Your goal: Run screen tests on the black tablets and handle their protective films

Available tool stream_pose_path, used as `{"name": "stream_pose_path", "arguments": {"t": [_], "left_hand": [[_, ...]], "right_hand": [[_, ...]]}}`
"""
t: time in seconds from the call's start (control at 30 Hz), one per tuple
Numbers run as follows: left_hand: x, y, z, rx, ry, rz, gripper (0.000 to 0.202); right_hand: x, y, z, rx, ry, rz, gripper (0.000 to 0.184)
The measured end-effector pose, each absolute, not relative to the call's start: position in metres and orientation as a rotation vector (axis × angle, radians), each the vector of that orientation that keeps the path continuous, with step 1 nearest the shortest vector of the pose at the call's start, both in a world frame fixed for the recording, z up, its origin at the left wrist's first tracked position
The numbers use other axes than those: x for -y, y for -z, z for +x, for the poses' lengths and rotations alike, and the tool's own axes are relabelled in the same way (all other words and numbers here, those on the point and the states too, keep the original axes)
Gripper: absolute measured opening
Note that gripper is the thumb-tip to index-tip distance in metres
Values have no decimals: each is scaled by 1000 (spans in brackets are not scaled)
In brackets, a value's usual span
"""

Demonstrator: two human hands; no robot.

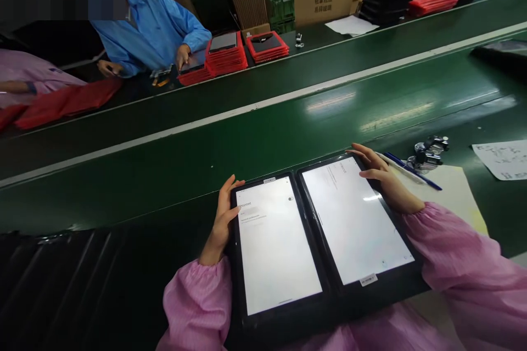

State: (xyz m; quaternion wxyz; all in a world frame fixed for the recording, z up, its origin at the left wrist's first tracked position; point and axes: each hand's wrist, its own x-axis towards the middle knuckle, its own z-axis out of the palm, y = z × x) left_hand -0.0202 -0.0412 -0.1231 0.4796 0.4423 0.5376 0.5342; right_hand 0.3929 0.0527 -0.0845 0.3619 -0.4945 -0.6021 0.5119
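Two tablets with lit white screens lie side by side in front of me in what looks like a black tray. The left tablet shows an "Internet" page, and a small label sits at its top edge. On the right tablet a similar page is lit, with a label at its bottom edge. My left hand grips the left tablet's outer edge, thumb over the screen's border. Around the upper right corner of the right tablet, my right hand is closed, its thumb on the front. The undersides of both hands' grips are hidden.
Beyond runs a green conveyor belt. At right lie pens, metal clamp-like parts and paper sheets. Black trays stand at left. Across the belt, a person in blue works beside red-wrapped stacks.
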Motion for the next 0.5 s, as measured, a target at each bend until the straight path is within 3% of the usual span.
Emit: {"name": "stream_pose_path", "arguments": {"t": [0.33, 0.43, 0.5], "left_hand": [[33, 110, -6, -1449, -1370, 1006, 83], [44, 100, 1, -1575, -1458, 957, 75], [69, 90, 2, -1694, -1496, 868, 67]], "right_hand": [[-58, 83, 384, 1780, -1164, -1284, 124], [-50, 78, 393, 1758, -1121, -1303, 128], [-35, 74, 409, 1762, -1055, -1351, 120]]}}
